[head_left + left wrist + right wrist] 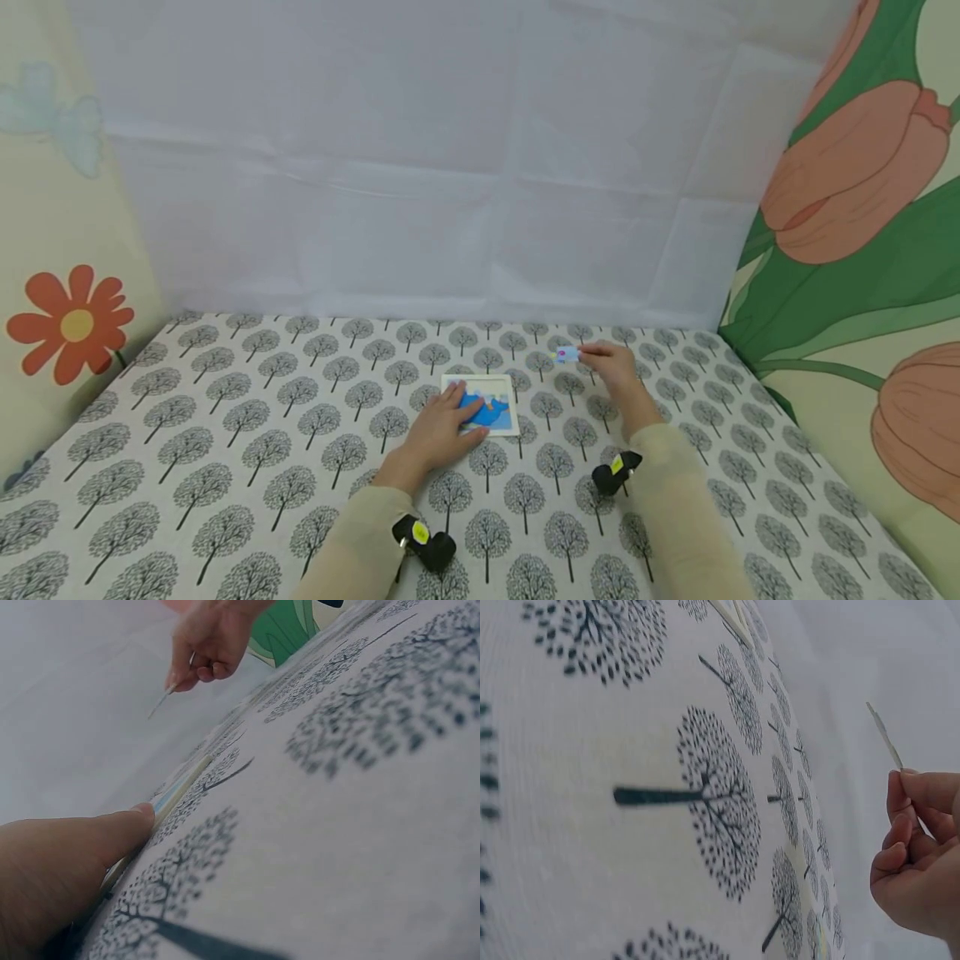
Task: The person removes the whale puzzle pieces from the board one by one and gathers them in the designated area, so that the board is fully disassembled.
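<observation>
A small square picture board (504,422) with a white raised border and a blue picture inside lies flat on the cloth. My left hand (442,429) rests on its left part with fingers spread, covering some of the picture. In the left wrist view the thumb (127,829) touches the board's edge. Off to the right, my right hand (611,367) holds a thin, flat, light-blue puzzle piece (567,354) with a pink-purple mark, pinched between thumb and fingers. The right wrist view shows that piece (885,736) edge-on, raised above the cloth.
A white cloth (285,450) printed with dark trees covers the table. Behind it hangs a creased white sheet (420,167). Painted walls with flowers (75,325) stand at both sides. Each wrist carries a black camera (425,542).
</observation>
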`<state>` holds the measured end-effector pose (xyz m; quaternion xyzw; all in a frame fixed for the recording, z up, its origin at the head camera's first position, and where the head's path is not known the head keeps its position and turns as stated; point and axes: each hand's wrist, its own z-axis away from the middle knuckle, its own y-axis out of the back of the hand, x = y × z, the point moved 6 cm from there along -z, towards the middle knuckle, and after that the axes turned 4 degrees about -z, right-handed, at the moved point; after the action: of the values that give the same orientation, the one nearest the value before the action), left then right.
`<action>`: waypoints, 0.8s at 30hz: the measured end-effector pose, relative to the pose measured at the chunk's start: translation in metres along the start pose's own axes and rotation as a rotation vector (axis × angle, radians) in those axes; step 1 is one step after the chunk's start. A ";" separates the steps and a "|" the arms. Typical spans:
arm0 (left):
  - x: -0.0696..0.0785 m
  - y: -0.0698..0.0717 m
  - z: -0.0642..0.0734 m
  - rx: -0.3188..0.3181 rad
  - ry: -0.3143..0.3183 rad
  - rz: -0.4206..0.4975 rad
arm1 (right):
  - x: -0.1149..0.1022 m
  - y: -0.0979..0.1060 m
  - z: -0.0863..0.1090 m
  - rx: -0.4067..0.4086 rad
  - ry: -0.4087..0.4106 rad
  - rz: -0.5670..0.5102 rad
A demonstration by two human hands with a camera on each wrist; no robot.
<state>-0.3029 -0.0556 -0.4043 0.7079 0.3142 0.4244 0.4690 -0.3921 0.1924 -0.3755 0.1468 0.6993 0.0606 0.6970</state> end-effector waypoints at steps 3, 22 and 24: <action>0.000 0.000 0.001 0.005 0.001 0.003 | 0.005 0.007 -0.004 0.021 -0.029 -0.026; -0.001 -0.001 0.000 0.006 0.006 0.017 | 0.042 0.033 -0.016 0.116 -0.186 0.048; -0.001 -0.002 0.000 0.006 0.006 0.016 | 0.045 0.034 -0.016 0.114 -0.184 0.054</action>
<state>-0.3030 -0.0558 -0.4060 0.7106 0.3112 0.4292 0.4626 -0.4035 0.2396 -0.4085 0.2099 0.6305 0.0261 0.7468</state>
